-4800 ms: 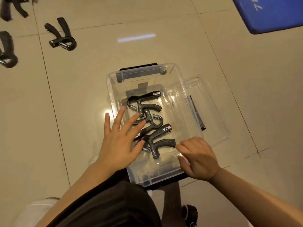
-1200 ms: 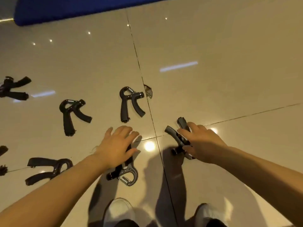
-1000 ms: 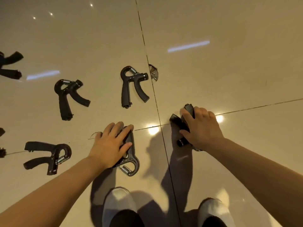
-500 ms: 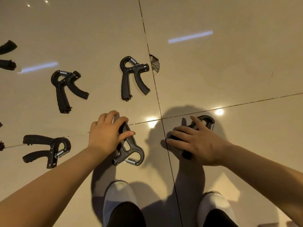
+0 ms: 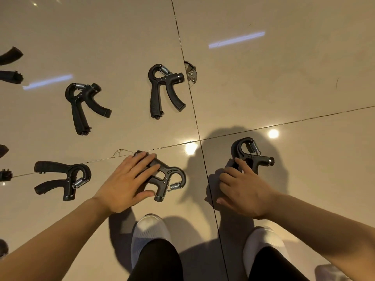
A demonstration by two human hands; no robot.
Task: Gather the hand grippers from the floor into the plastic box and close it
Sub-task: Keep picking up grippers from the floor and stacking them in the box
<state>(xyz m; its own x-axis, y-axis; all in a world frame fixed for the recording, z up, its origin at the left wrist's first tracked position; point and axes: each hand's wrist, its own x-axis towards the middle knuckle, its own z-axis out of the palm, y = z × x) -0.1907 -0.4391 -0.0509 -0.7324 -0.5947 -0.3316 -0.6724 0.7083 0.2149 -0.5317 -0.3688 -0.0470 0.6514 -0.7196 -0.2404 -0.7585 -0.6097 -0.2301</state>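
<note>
Several black hand grippers with steel springs lie on the glossy tiled floor. My left hand [image 5: 127, 183] wraps its fingers and thumb around the handles of one hand gripper [image 5: 169, 178], whose spring end points right. My right hand [image 5: 242, 188] holds the handles of another hand gripper [image 5: 250, 153], its looped head sticking out beyond my fingers. Loose ones lie at the left [image 5: 65, 180], upper left [image 5: 84, 106] and upper middle [image 5: 162, 90]. The plastic box is out of view.
My two white shoes [image 5: 151, 230] [image 5: 263, 242] stand just behind my hands. More gripper handles [image 5: 10, 65] poke in at the left edge. A chipped spot [image 5: 190, 73] marks the tile joint. Bare tiles stretch to the right and top.
Earlier I was at the box with both hands on it. Now I face the floor; over the last second both hands settled onto two grippers and turned them slightly.
</note>
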